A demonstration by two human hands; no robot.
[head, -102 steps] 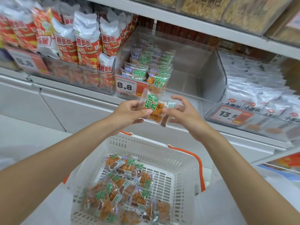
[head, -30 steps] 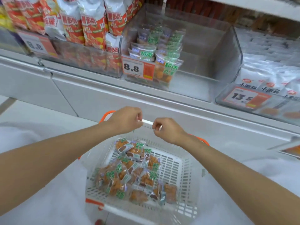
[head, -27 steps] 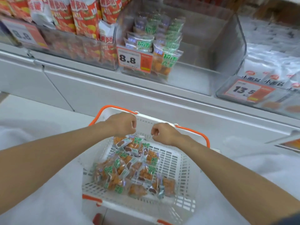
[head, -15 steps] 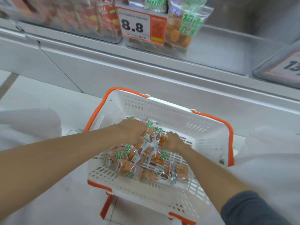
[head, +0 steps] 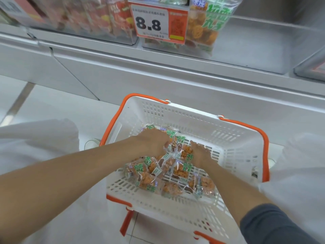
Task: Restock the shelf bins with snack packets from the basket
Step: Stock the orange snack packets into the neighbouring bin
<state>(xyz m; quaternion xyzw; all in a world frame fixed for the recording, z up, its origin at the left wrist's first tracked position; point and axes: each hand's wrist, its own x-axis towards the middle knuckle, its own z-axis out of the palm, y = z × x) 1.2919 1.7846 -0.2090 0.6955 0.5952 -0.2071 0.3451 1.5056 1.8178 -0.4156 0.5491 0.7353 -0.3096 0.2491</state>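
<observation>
Both hands — left hand, right hand — down among snack packets in basket; finger closure unclear (light, crinkly, slippery — pinch sealed edges).

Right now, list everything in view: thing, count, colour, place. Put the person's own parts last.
basket: one, white with orange handles, on the floor below the shelf.
snack packets: a loose pile, exact count unclear, clear wrap with green labels and orange snacks, in the basket.
shelf bin: one, clear, on the shelf above the basket, right part bare.
upright packet: one at the front, same green label, at the bin's front left.
price tag: one, white and orange, reads 8.8, on the bin's front.
red packets: several, blurred, in the bin to the left.
left hand: one, on the pile.
right hand: one, on the pile.
</observation>
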